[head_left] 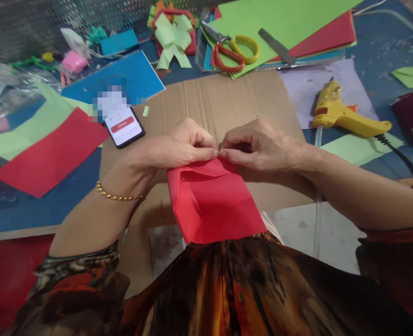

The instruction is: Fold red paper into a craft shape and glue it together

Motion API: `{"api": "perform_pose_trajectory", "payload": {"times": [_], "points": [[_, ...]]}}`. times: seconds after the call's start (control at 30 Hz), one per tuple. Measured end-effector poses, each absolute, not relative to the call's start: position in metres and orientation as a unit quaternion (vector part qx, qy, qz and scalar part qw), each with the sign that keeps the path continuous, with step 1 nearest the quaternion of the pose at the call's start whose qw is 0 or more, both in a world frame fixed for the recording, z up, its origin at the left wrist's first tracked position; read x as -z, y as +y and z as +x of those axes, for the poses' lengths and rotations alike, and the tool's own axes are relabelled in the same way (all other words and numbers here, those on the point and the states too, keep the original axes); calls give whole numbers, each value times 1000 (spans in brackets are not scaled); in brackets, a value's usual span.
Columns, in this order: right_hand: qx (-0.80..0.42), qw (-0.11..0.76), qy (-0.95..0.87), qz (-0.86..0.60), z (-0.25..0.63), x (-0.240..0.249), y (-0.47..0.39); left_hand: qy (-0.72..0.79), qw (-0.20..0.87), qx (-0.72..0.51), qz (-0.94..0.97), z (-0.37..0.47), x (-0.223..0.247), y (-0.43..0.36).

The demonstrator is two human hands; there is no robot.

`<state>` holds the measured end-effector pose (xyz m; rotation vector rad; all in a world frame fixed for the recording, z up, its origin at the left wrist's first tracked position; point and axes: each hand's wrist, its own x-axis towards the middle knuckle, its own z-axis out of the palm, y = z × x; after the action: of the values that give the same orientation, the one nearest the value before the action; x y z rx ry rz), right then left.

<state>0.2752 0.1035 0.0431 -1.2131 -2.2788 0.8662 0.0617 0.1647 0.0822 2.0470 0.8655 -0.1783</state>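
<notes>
A folded piece of red paper (224,205) hangs over the near edge of the cardboard, its lower end by my clothing. My left hand (188,144) is closed on the paper's upper edge, thumb and fingers pinched. Just to the right, my right hand (252,144) pinches the same edge, and the fingertips of both hands meet there. The left side of the paper is folded over, and a fold opens below my left thumb. My fingers partly hide the top edge.
Brown cardboard (241,98) lies under my hands. A phone (125,126) and loose red paper (52,154) are on the left. A yellow glue gun (346,112) with a cord lies right. Scissors (234,51), a metal blade (276,45) and a green paper bow (173,37) are behind.
</notes>
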Motion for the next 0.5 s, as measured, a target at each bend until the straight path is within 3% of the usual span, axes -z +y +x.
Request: {"api": "perform_pose_trajectory", "payload": {"times": [0.5], "points": [[-232, 189, -877, -377, 273, -29, 102, 338, 428, 102, 832, 62, -77, 161]]}}
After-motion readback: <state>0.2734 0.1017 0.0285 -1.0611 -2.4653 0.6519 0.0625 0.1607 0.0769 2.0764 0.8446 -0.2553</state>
